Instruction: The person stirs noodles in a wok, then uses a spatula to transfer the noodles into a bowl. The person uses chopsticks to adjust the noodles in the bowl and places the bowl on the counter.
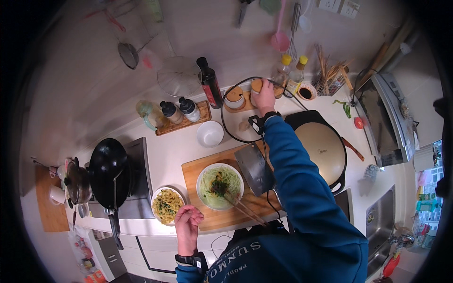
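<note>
My right hand (265, 95) reaches to the back of the counter and grips a small jar with a wooden lid (257, 85). Beside it stands another wooden-lidded jar (234, 98). My left hand (189, 221) hangs with loosely curled fingers by the counter's front edge, holding nothing, close to a plate of yellow food with chopped greens (167, 206). On a wooden cutting board (198, 162) sits a white bowl of shredded pale green vegetable (219, 185), with dark and green seasoning on top and wooden chopsticks (247, 208) resting in it. A cleaver (254, 169) lies to the bowl's right.
An empty white bowl (210, 134) stands behind the board, near seasoning bottles on a wooden tray (184, 118). A black cable (223, 120) loops around the jars. A round electric griddle (320, 150) is under my right arm's far side. A black wok (109, 173) sits left.
</note>
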Demonstrator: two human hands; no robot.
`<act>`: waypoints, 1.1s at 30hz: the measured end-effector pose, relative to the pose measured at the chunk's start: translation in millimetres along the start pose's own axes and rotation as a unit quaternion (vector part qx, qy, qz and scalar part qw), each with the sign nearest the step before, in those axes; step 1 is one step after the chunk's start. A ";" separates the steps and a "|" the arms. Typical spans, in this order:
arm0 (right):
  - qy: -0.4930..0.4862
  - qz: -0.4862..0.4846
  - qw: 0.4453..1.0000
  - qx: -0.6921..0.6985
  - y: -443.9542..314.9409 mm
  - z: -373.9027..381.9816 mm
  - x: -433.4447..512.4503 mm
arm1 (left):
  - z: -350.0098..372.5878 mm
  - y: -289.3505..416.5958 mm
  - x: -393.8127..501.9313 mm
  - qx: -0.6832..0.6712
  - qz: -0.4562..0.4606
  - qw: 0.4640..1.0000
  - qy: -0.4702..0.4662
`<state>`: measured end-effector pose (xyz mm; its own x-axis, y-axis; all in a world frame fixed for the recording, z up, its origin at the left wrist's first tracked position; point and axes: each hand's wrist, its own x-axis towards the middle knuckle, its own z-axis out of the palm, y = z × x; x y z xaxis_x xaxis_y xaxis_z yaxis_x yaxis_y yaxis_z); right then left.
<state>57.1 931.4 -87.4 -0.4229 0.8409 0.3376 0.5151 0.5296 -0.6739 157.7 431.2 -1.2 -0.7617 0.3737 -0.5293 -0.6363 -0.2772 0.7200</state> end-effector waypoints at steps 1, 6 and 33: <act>0.008 -0.014 1.000 0.002 -1.0 -3.6 -4.1 | -1.1 1.6 -0.4 -0.006 0.010 1.000 -0.016; -0.003 0.017 1.000 0.005 -18.9 -29.5 -18.6 | -5.8 15.7 -5.5 -0.001 0.006 1.000 -0.031; -0.337 -0.372 0.865 -0.003 -133.0 -203.0 -248.6 | -64.7 -0.5 -28.2 -0.009 -0.060 0.993 -0.105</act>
<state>245.1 674.4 51.8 -0.9765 0.0125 0.2152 -0.0834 0.8986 -0.4307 171.6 363.6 -15.7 -0.6395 0.5808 -0.5037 -0.7240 -0.2345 0.6487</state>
